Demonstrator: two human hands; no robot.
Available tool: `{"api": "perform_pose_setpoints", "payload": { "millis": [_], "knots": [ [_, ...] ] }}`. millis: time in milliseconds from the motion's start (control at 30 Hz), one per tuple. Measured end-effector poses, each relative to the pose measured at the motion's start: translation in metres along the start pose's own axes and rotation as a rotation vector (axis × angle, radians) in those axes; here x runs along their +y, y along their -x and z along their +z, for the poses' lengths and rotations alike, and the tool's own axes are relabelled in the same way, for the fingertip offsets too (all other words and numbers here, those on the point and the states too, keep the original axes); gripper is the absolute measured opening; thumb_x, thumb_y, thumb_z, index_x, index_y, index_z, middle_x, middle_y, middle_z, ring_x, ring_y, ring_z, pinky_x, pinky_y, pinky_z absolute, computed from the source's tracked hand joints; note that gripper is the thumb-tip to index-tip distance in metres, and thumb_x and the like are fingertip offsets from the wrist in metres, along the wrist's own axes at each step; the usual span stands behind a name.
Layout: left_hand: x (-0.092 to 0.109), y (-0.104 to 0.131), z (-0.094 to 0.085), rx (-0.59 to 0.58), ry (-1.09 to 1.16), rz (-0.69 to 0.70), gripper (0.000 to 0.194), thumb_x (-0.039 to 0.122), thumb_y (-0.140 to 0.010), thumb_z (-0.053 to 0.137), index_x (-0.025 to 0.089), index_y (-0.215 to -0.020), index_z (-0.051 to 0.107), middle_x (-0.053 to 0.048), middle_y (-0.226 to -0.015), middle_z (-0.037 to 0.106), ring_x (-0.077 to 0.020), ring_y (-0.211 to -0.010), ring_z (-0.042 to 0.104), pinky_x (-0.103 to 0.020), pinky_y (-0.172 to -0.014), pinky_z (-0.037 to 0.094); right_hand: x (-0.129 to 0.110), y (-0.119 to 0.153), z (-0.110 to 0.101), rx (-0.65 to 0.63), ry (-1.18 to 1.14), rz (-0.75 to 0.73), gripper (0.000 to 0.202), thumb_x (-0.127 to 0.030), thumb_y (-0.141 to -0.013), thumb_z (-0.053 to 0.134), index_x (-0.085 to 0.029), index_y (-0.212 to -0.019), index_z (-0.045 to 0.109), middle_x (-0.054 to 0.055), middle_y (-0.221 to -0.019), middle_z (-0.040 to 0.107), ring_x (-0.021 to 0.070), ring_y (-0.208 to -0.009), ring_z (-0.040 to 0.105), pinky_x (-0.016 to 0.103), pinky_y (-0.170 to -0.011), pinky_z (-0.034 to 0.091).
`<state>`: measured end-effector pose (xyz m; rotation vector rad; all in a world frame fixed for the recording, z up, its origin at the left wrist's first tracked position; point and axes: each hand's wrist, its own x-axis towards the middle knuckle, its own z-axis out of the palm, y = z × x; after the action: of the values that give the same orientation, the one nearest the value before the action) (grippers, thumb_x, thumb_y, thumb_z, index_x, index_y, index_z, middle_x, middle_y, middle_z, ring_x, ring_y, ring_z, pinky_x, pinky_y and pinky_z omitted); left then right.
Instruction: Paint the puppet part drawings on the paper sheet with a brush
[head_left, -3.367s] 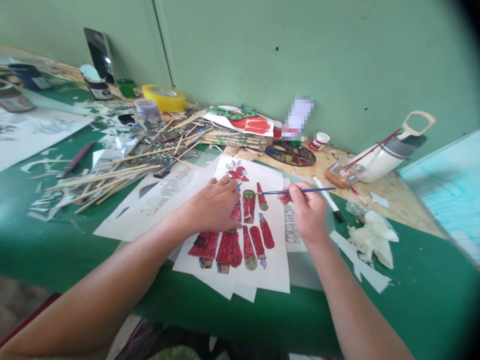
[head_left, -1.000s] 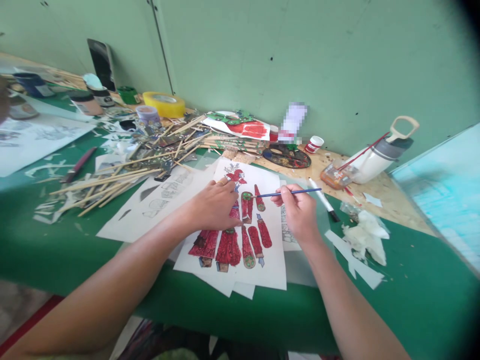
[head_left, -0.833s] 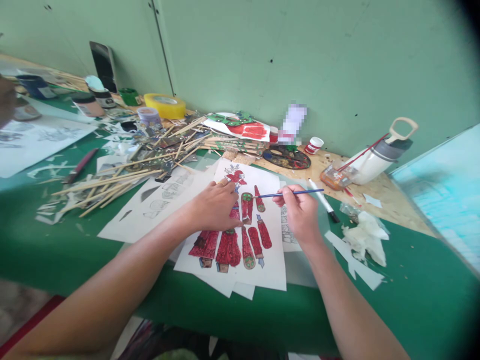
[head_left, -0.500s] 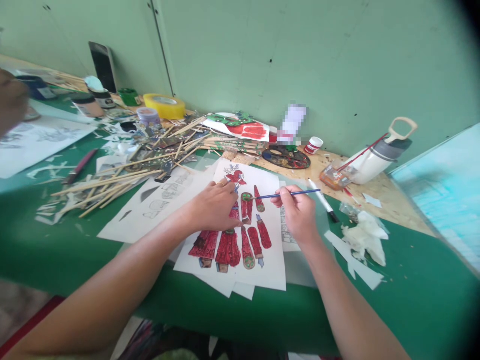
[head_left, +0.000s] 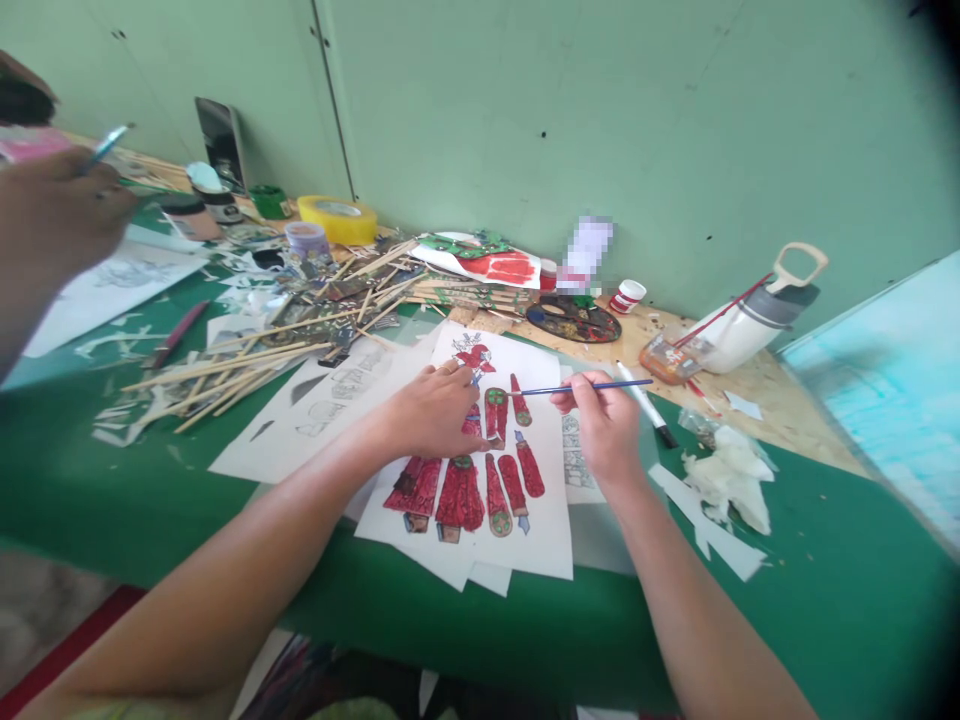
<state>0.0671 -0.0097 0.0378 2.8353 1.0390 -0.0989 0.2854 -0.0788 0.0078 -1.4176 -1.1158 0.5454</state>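
A white sheet [head_left: 551, 545] with red and green painted figure parts lies on other papers on the green table. My left hand [head_left: 431, 410] rests flat on its upper left part, fingers spread, covering some of the drawing; a ring shows on one finger. My right hand [head_left: 604, 420], over the sheet's right edge, pinches a thin blue paintbrush [head_left: 622, 384]. The brush points left, its tip close to the small red shapes near the top of the sheet. Whether the tip touches the paper is too small to tell.
Thin wooden sticks [head_left: 225, 375] and scraps lie left; behind are yellow tape [head_left: 339, 220], paint jars and a palette [head_left: 574, 318]. At right are a marker [head_left: 646, 405], a white bottle [head_left: 739, 325] and crumpled tissue [head_left: 731, 475]. Another person's hand [head_left: 67, 215] holds a brush at far left.
My right hand and the brush have shifted slightly right, the tip moving off the green-topped shape. The other person's hand has come further into view with a brush. The view has shifted slightly.
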Motion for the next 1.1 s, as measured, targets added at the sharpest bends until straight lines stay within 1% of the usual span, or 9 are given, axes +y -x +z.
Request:
{"api": "perform_pose_setpoints", "payload": {
  "millis": [133, 400, 567, 700, 833, 900, 967, 1033, 1100],
  "knots": [
    [-0.002, -0.001, 0.000, -0.012, 0.030, -0.002, 0.064, 0.071, -0.091, 0.052, 0.012, -0.106, 0.071, -0.020, -0.125, 0.064, -0.0351, -0.117, 0.059, -0.047, -0.103, 0.043, -0.002, 0.000, 0.000, -0.005, -0.001, 0.004, 0.027, -0.044, -0.092, 0.060, -0.019, -0.083, 0.067, 0.002, -0.066, 0.073, 0.0180, -0.065, 0.072, 0.032, -0.068, 0.057],
    [-0.007, -0.005, 0.003, -0.022, 0.060, 0.004, 0.059, 0.066, -0.088, 0.057, 0.012, -0.108, 0.072, -0.019, -0.123, 0.064, -0.0363, -0.117, 0.058, -0.046, -0.102, 0.044, -0.004, 0.001, 0.004, -0.070, 0.031, 0.015, 0.032, -0.050, -0.090, 0.060, -0.020, -0.082, 0.065, 0.002, -0.069, 0.072, 0.0184, -0.067, 0.072, 0.033, -0.070, 0.058],
    [-0.007, -0.005, 0.003, -0.024, 0.056, -0.005, 0.057, 0.065, -0.088, 0.058, 0.013, -0.106, 0.072, -0.017, -0.120, 0.064, -0.0347, -0.116, 0.058, -0.045, -0.102, 0.043, -0.002, 0.000, 0.001, -0.012, 0.008, -0.013, 0.031, -0.048, -0.092, 0.060, -0.019, -0.084, 0.067, 0.002, -0.067, 0.073, 0.0184, -0.066, 0.072, 0.033, -0.069, 0.058],
    [-0.008, -0.006, 0.005, -0.012, 0.076, -0.011, 0.054, 0.063, -0.086, 0.061, 0.014, -0.105, 0.073, -0.016, -0.119, 0.064, -0.0342, -0.116, 0.058, -0.044, -0.103, 0.043, 0.004, -0.003, -0.001, 0.016, -0.099, -0.018, 0.028, -0.045, -0.093, 0.062, -0.018, -0.085, 0.067, 0.002, -0.067, 0.074, 0.0168, -0.063, 0.069, 0.031, -0.065, 0.056],
    [-0.011, -0.007, 0.008, -0.005, 0.094, -0.024, 0.055, 0.062, -0.084, 0.065, 0.014, -0.108, 0.074, -0.016, -0.120, 0.064, -0.0358, -0.119, 0.056, -0.046, -0.105, 0.043, 0.007, -0.009, -0.002, 0.020, -0.335, -0.004, 0.029, -0.047, -0.097, 0.057, -0.019, -0.094, 0.063, 0.003, -0.071, 0.076, 0.0165, -0.061, 0.068, 0.033, -0.064, 0.056],
    [-0.011, -0.006, 0.008, -0.002, 0.115, -0.029, 0.055, 0.060, -0.082, 0.067, 0.013, -0.110, 0.074, -0.017, -0.121, 0.064, -0.0372, -0.121, 0.056, -0.048, -0.106, 0.043, 0.005, -0.013, -0.003, 0.000, -0.390, -0.017, 0.029, -0.048, -0.099, 0.053, -0.021, -0.100, 0.063, 0.004, -0.080, 0.078, 0.0186, -0.071, 0.073, 0.037, -0.074, 0.059],
    [-0.010, -0.005, 0.007, 0.001, 0.159, -0.019, 0.055, 0.058, -0.079, 0.070, 0.012, -0.109, 0.074, -0.019, -0.122, 0.064, -0.0386, -0.123, 0.055, -0.049, -0.108, 0.041, 0.003, -0.014, -0.006, -0.024, -0.312, -0.069, 0.030, -0.048, -0.101, 0.051, -0.022, -0.108, 0.065, 0.007, -0.097, 0.080, 0.0206, -0.088, 0.076, 0.041, -0.086, 0.059],
    [-0.009, -0.004, 0.005, -0.005, 0.147, -0.026, 0.057, 0.060, -0.078, 0.070, 0.013, -0.110, 0.075, -0.020, -0.125, 0.064, -0.0384, -0.124, 0.055, -0.048, -0.108, 0.043, 0.002, -0.013, -0.008, -0.086, -0.106, -0.152, 0.032, -0.047, -0.101, 0.052, -0.024, -0.115, 0.067, 0.009, -0.118, 0.077, 0.0230, -0.106, 0.074, 0.043, -0.095, 0.057],
    [-0.008, -0.005, 0.002, -0.011, 0.134, -0.035, 0.057, 0.062, -0.078, 0.070, 0.014, -0.109, 0.076, -0.020, -0.127, 0.064, -0.0382, -0.124, 0.056, -0.047, -0.107, 0.044, 0.005, -0.007, -0.011, -0.174, 0.138, -0.253, 0.034, -0.045, -0.102, 0.049, -0.024, -0.120, 0.068, 0.010, -0.130, 0.073, 0.0248, -0.120, 0.070, 0.045, -0.107, 0.052]
  ]
}}
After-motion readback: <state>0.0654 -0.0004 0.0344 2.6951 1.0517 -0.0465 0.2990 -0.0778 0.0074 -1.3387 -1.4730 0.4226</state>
